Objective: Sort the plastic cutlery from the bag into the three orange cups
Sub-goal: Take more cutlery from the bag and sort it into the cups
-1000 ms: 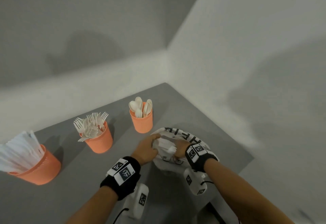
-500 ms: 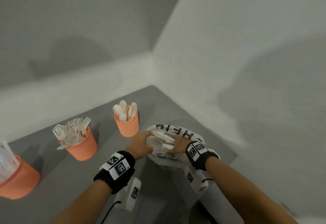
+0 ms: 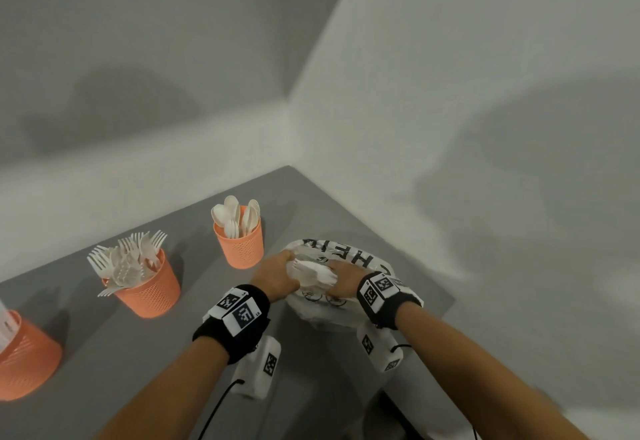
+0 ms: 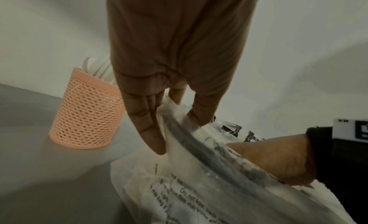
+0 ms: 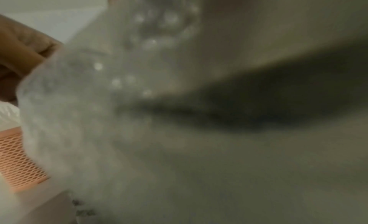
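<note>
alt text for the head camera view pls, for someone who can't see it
Both hands work at a white plastic bag on a grey table: the left hand grips its edge, and the right hand reaches in. To the left stand three orange cups: spoons, forks, and one cut off by the frame.

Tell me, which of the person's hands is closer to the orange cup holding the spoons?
Left. The left hand grips the bag's edge just beside the spoon cup; the right hand is at the bag, farther over.
</note>
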A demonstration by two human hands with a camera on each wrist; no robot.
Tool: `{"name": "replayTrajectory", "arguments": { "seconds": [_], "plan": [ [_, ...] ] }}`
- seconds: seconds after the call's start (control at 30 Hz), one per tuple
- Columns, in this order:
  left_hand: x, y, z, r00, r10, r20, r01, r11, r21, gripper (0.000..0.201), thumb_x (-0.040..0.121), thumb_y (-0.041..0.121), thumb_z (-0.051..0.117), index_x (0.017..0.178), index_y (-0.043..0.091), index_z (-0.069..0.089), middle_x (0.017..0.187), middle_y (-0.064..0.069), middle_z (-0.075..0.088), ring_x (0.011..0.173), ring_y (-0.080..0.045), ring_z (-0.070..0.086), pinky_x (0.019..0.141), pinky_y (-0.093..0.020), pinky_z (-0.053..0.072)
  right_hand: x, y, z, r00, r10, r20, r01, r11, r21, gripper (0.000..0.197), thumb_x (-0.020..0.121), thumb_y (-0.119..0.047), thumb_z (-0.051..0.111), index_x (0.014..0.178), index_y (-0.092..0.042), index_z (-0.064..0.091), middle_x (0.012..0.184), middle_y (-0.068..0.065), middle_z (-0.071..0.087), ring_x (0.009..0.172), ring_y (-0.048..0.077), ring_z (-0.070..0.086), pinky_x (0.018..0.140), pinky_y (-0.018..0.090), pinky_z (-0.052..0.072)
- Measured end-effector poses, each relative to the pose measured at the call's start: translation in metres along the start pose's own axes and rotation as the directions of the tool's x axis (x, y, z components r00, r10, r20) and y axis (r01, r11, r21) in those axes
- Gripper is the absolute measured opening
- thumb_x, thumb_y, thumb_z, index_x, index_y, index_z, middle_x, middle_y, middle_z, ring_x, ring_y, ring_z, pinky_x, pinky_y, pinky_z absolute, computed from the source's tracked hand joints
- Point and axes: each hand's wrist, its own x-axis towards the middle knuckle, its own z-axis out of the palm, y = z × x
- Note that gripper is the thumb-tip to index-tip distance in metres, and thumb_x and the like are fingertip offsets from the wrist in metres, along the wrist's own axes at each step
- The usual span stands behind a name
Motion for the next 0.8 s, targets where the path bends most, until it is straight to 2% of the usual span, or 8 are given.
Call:
{"name": "replayTrajectory", "arguments": {
  "seconds": [0.17, 0.3, 0.37, 0.5, 0.57, 0.63, 0.73, 0.8],
  "plan": [
    [0.001, -0.001, 0.001, 1.000, -0.007, 0.019, 0.007, 1.000, -0.005, 0.058, 0.081, 0.004, 0.058, 0.136, 0.007, 0.040, 0.133, -0.017, 0.048, 0.116, -0.033, 0.053, 0.096, -0.040, 0.047, 0.006, -0.003, -0.003, 0.997, 0.058, 0.045, -0.057, 0.998, -0.015, 0.047, 0.080, -0.028, 0.064, 0.125, -0.022, 0.051, 0.122, 0.007, 0.060, 0.114, 0.026, 0.055, 0.097, 0.034, 0.042],
    [0.001, 0.000, -0.003, 0.999, 0.008, 0.049, -0.008, 1.000, 0.004, 0.056, 0.081, 0.001, 0.055, 0.135, 0.007, 0.041, 0.135, -0.015, 0.047, 0.119, -0.031, 0.051, 0.098, -0.038, 0.046, 0.002, 0.000, -0.008, 0.996, 0.072, 0.061, -0.071, 0.997, -0.028, 0.057, 0.087, -0.020, 0.057, 0.140, -0.018, 0.037, 0.138, 0.007, 0.048, 0.128, 0.026, 0.044, 0.103, 0.030, 0.034],
    [0.002, 0.000, -0.005, 0.999, 0.011, 0.043, -0.011, 1.000, 0.004, 0.054, 0.081, 0.000, 0.054, 0.134, 0.007, 0.043, 0.136, -0.014, 0.046, 0.119, -0.031, 0.051, 0.097, -0.037, 0.047, 0.003, 0.002, -0.008, 0.996, 0.086, 0.036, -0.086, 0.996, -0.011, 0.060, 0.086, -0.016, 0.058, 0.141, -0.019, 0.035, 0.138, 0.009, 0.049, 0.125, 0.026, 0.046, 0.101, 0.029, 0.038],
    [0.005, -0.002, -0.005, 0.999, -0.008, 0.032, 0.007, 1.000, 0.012, 0.057, 0.083, 0.003, 0.055, 0.137, 0.009, 0.039, 0.139, -0.014, 0.043, 0.118, -0.031, 0.052, 0.093, -0.037, 0.049, 0.004, 0.001, -0.007, 0.998, 0.060, 0.026, -0.060, 0.998, 0.016, 0.060, 0.083, -0.012, 0.059, 0.139, -0.019, 0.037, 0.126, 0.011, 0.057, 0.115, 0.027, 0.054, 0.095, 0.033, 0.045],
    [0.006, -0.002, -0.005, 0.999, -0.032, 0.031, 0.032, 0.999, -0.005, 0.055, 0.084, 0.006, 0.055, 0.137, 0.009, 0.039, 0.138, -0.014, 0.043, 0.114, -0.032, 0.053, 0.085, -0.036, 0.052, 0.003, 0.003, -0.009, 0.999, 0.034, 0.005, -0.035, 0.998, 0.047, 0.058, 0.080, -0.013, 0.063, 0.134, -0.016, 0.044, 0.121, 0.012, 0.060, 0.112, 0.028, 0.057, 0.093, 0.033, 0.047],
    [0.006, -0.002, -0.005, 0.998, -0.061, 0.030, 0.063, 0.997, -0.049, 0.052, 0.086, 0.009, 0.053, 0.136, 0.010, 0.039, 0.134, -0.015, 0.046, 0.109, -0.034, 0.057, 0.081, -0.037, 0.055, 0.000, 0.005, -0.011, 0.999, 0.003, -0.032, 0.000, 0.994, 0.107, 0.049, 0.077, -0.014, 0.068, 0.123, -0.010, 0.053, 0.112, 0.013, 0.064, 0.101, 0.025, 0.059, 0.085, 0.030, 0.048],
    [0.009, -0.002, -0.003, 0.995, -0.083, 0.063, 0.090, 0.987, -0.129, 0.052, 0.085, 0.008, 0.050, 0.135, 0.012, 0.040, 0.131, -0.014, 0.051, 0.107, -0.035, 0.059, 0.085, -0.043, 0.055, -0.008, 0.005, -0.014, 0.992, -0.064, -0.105, 0.090, 0.962, 0.258, 0.032, 0.075, -0.011, 0.070, 0.106, -0.010, 0.060, 0.094, 0.009, 0.063, 0.084, 0.020, 0.055, 0.075, 0.027, 0.045],
    [0.010, -0.001, 0.001, 0.992, -0.088, 0.093, 0.111, 0.951, -0.289, 0.051, 0.085, 0.001, 0.048, 0.135, 0.012, 0.042, 0.123, -0.011, 0.053, 0.092, -0.031, 0.062, 0.071, -0.038, 0.060, -0.012, 0.003, -0.016, 0.984, -0.109, -0.141, 0.152, 0.927, 0.344, 0.022, 0.076, -0.007, 0.069, 0.095, -0.013, 0.059, 0.083, 0.003, 0.060, 0.075, 0.019, 0.056, 0.070, 0.032, 0.047]
  ]
}}
